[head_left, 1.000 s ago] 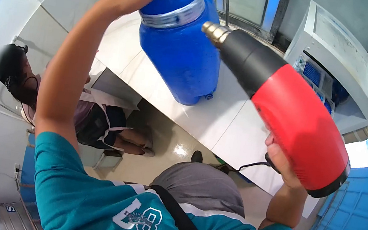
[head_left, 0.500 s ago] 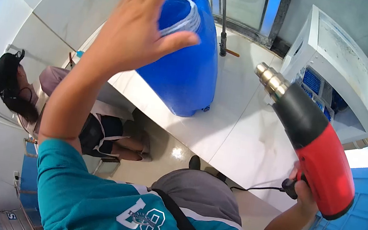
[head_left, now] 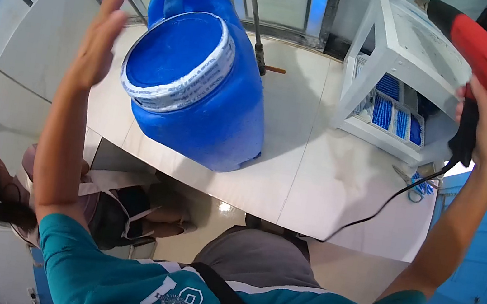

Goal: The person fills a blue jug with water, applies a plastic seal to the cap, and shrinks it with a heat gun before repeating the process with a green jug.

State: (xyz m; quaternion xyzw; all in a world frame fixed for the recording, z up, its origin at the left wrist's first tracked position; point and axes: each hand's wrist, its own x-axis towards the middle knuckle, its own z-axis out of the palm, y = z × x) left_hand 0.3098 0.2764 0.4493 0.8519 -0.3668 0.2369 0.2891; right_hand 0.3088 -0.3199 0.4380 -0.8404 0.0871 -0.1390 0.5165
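Note:
A red and black heat gun [head_left: 484, 59] is gripped by its black handle in my right hand [head_left: 484, 119], raised at the right beside the white shelf unit. Its nozzle points up and left, over the top of that unit. From the handle a black cord [head_left: 383, 204] runs down to the counter's front edge. My left hand [head_left: 100, 36] is raised with the fingers stretched out, holding nothing, left of a big blue plastic drum [head_left: 209, 128]. The drum's round lid [head_left: 177, 48] faces me, with a printed white band [head_left: 182, 96] wrapped around its rim.
The drum stands on a white tiled counter [head_left: 277, 182]. Baskets of blue items [head_left: 391, 114] sit inside the white shelf unit [head_left: 390, 54]. Scissors [head_left: 416, 189] lie near the counter's right end. A metal rod with an orange handle [head_left: 274, 70] stands behind. Another person [head_left: 115, 211] is at the left.
My right hand has lifted the heat gun up and to the right. My left hand has moved left, away from in front of the drum, so the lid and band now show fully.

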